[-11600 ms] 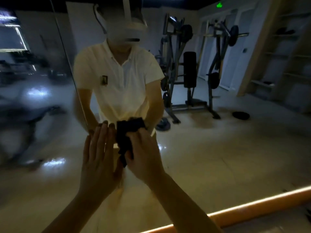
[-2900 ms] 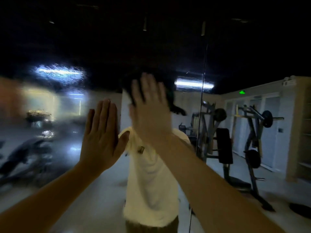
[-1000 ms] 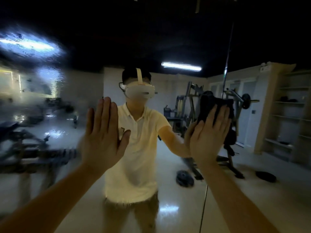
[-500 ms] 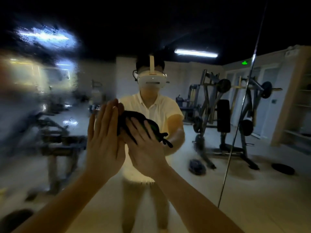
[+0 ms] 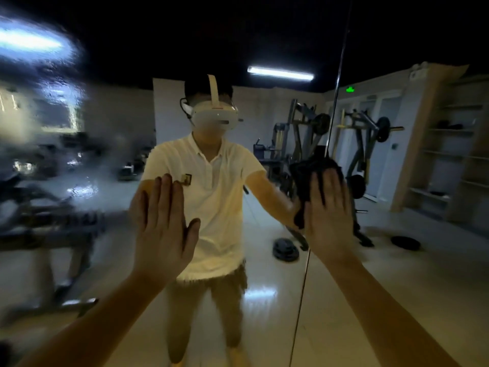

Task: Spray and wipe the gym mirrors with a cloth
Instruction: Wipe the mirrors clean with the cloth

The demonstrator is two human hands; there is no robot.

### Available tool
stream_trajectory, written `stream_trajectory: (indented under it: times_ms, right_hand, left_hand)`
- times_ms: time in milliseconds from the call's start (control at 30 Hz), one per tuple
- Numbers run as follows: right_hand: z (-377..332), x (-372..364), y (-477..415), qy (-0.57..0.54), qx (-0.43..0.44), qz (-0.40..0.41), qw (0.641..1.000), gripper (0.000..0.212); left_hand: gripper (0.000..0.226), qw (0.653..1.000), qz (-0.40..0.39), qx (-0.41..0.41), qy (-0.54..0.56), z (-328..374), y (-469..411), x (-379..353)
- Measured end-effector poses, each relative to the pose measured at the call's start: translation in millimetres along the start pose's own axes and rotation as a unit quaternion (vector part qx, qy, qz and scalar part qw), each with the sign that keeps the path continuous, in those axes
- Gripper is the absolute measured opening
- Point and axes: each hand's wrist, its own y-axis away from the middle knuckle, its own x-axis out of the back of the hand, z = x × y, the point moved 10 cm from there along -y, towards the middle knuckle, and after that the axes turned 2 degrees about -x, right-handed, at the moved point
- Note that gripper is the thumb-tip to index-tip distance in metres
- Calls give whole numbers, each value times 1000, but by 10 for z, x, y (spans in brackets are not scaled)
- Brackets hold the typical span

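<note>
A large wall mirror (image 5: 264,300) fills the view. Its left part looks wet and smeared; the middle and right reflect clearly. My right hand (image 5: 326,210) presses a dark cloth (image 5: 307,173) flat against the glass with straight fingers, right beside the vertical seam (image 5: 336,107) between two mirror panels. My left hand (image 5: 161,223) lies flat on the glass to the left, fingers straight, holding nothing. No spray bottle is in view.
The mirror reflects a person in a white polo shirt (image 5: 209,202) and headset, weight machines (image 5: 360,144), a weight plate (image 5: 285,250) on the shiny floor, and shelves (image 5: 449,154) at the right. A blurred bench reflection (image 5: 47,229) shows at the left.
My right hand has swept the cloth from beside my left hand out to the right, up to the panel seam. My left hand has stayed flat on the glass.
</note>
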Motion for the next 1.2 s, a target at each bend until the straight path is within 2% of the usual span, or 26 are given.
stream_trajectory:
  times_ms: [133, 233, 400, 533, 733, 800, 867, 1067, 1200]
  right_hand:
    - [172, -124, 318, -57, -147, 14, 987, 58]
    - [-286, -206, 436, -107, -171, 31, 979, 57]
    - [-1391, -324, 519, -145, -65, 38, 987, 56]
    - [-2165, -395, 639, -145, 56, 15, 988, 61]
    - [-2878, -460, 1210, -100, 266, -39, 958, 56]
    - [-2742, -500, 1324, -90, 289, -73, 950, 53]
    - [-2386, -492, 1337, -91, 259, -90, 957, 50]
    - [-791, -401, 1339, -24, 68, -102, 992, 61]
    - [-105, -306, 1453, 3, -40, -73, 997, 52]
  left_hand:
    - [84, 1000, -8, 1, -15, -18, 17, -94]
    - [81, 1000, -12, 5, 5, -26, 10, -67]
    - [72, 995, -21, -44, 84, -64, 73, 245]
    - [73, 997, -32, -11, 75, -397, 467, 396]
    - [74, 998, -31, 2, 57, -500, 1024, 366]
    - [75, 997, -37, 1, 63, -401, 1076, 312]
    - [79, 997, -45, -6, 64, -264, 1091, 240]
    - [89, 996, -64, 40, 40, -66, 1111, -38]
    - [92, 998, -57, 36, 16, -83, 1135, -85]
